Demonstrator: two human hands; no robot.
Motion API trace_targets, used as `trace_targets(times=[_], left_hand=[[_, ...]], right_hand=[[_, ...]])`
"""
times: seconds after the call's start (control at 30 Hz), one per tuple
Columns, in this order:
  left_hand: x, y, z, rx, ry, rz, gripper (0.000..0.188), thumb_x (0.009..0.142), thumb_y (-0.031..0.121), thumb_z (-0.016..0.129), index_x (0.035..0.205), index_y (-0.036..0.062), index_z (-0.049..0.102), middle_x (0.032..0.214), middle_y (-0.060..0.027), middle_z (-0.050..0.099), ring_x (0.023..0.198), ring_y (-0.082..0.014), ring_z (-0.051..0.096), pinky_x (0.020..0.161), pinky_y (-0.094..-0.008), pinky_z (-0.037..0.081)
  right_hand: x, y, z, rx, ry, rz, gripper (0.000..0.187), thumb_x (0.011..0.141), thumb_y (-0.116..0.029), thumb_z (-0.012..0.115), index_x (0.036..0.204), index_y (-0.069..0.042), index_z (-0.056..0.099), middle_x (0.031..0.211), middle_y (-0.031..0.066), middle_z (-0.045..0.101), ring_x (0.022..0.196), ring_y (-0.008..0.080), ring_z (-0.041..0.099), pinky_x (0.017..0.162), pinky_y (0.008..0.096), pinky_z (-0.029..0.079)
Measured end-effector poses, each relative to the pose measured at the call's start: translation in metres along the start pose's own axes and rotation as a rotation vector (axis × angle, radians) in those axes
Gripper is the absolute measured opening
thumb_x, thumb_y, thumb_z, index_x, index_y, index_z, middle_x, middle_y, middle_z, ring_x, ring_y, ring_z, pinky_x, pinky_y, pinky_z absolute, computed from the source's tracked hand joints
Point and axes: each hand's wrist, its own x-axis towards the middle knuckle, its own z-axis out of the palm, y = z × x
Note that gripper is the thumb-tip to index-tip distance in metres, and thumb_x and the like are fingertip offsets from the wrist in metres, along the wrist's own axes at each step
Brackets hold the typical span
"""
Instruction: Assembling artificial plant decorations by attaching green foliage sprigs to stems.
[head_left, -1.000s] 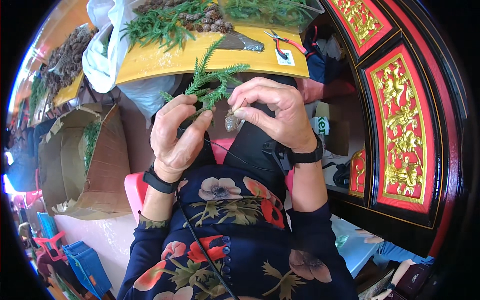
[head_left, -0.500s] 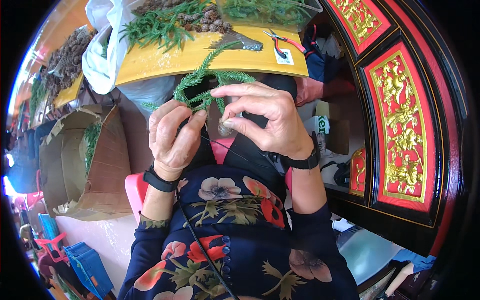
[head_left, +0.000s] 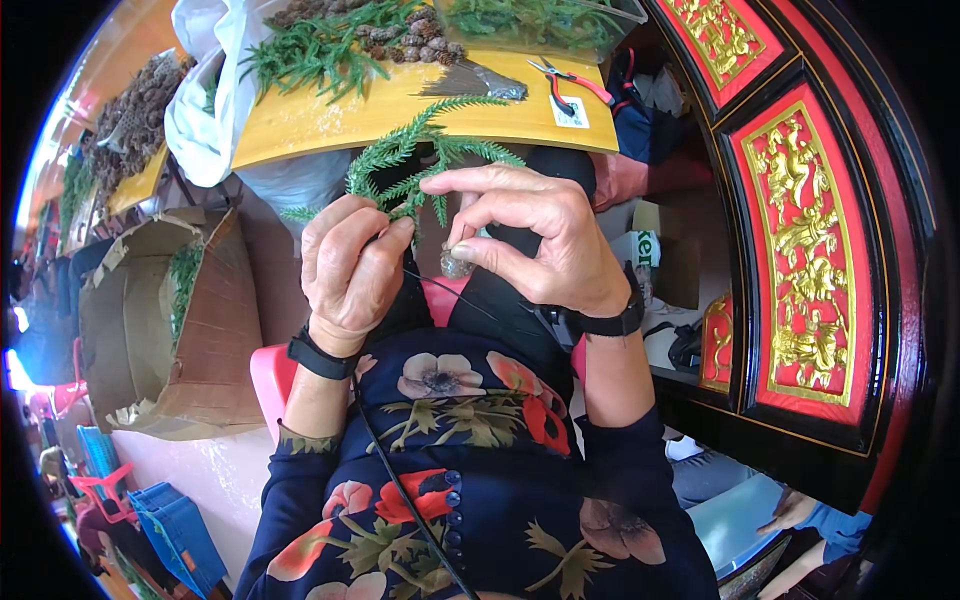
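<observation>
My left hand [head_left: 352,265] is closed around the base of a green artificial pine sprig [head_left: 385,155], whose needled branches bend up and over toward the right. Beside it, my right hand [head_left: 535,230] makes a pinch with thumb and fingertips. Just below that pinch shows a small brownish pine cone [head_left: 456,263], partly hidden by the fingers. The right index finger reaches across toward the branches. Whether a thin wire runs between the cone and the sprig is too small to tell. Both hands are over my lap, in front of the table edge.
On the yellow table [head_left: 330,130] are more green sprigs [head_left: 320,55], pine cones [head_left: 425,40], a bundle of thin wires [head_left: 465,80] and red-handled pliers [head_left: 572,82]. A cardboard box [head_left: 215,320] stands left. A carved red-and-gold panel [head_left: 805,250] rises right. A co-worker's hand [head_left: 788,510] shows lower right.
The sprig's tips have shifted slightly to the right, and the pine cone a little rightward and down. My grips look the same. At lower right, a co-worker's hand has come into view.
</observation>
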Motion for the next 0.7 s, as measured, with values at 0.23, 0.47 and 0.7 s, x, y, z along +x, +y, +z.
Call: trace_targets(times=[0.23,0.47,0.7], left_hand=[[-0.0012,0.0007,0.0015,-0.021,0.022,-0.013,0.029,0.059,-0.006,0.073,0.085,0.0076,0.069,0.088,-0.0055,0.058,0.084,-0.0233,0.063,0.072,-0.0319,0.052],[-0.0024,0.002,0.0029,-0.058,0.005,-0.021,0.029,0.06,-0.008,0.072,0.084,0.008,0.068,0.088,-0.0049,0.058,0.084,-0.023,0.063,0.073,-0.0316,0.052],[-0.0029,0.0001,0.0042,-0.031,0.015,-0.016,0.03,0.06,-0.008,0.073,0.084,0.0077,0.067,0.089,-0.0057,0.059,0.084,-0.0237,0.063,0.072,-0.0324,0.052]], right_hand=[[-0.0014,0.0026,0.0028,0.049,-0.023,-0.022,0.009,0.072,0.002,0.071,0.078,0.0,0.066,0.114,0.0169,0.065,0.082,0.0219,0.065,0.076,0.0302,0.051],[0.0008,-0.001,0.0045,0.083,-0.05,0.009,0.008,0.072,0.002,0.071,0.077,0.001,0.065,0.113,0.0172,0.066,0.083,0.0218,0.065,0.076,0.0308,0.051],[-0.002,-0.0042,-0.0025,0.013,-0.027,0.063,0.007,0.072,0.002,0.071,0.077,0.001,0.066,0.113,0.0176,0.066,0.09,0.0243,0.066,0.079,0.0321,0.051]])
